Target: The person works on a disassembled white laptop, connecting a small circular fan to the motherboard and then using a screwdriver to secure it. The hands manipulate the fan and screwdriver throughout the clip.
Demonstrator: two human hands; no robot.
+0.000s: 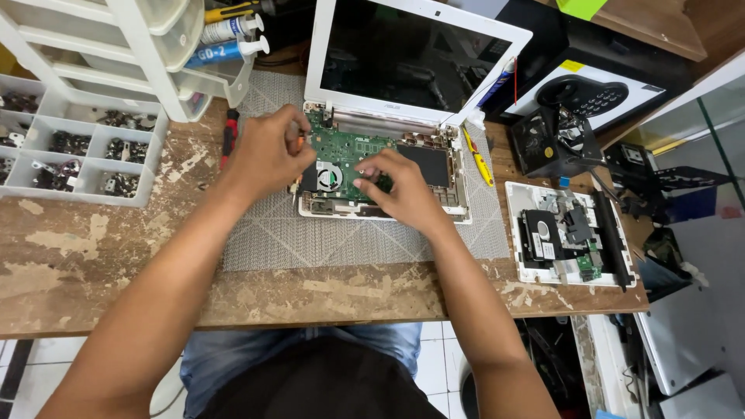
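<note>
Squarely, laptop (pixel 388 167) long axis left-right, screen away

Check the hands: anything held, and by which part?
Left hand grips a small orange-handled tool by its handle, likely a screwdriver. Right hand holds nothing, fingers resting on the green motherboard.

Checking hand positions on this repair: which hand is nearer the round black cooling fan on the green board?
Right. The right hand rests just right of the round black cooling fan; the left hand is up-left, farther off.

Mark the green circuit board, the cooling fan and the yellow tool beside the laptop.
green circuit board (pixel 345 147), head view, bare middle area.
cooling fan (pixel 330 177), head view, round hub.
yellow tool (pixel 483 165), head view, mid-handle.
</note>
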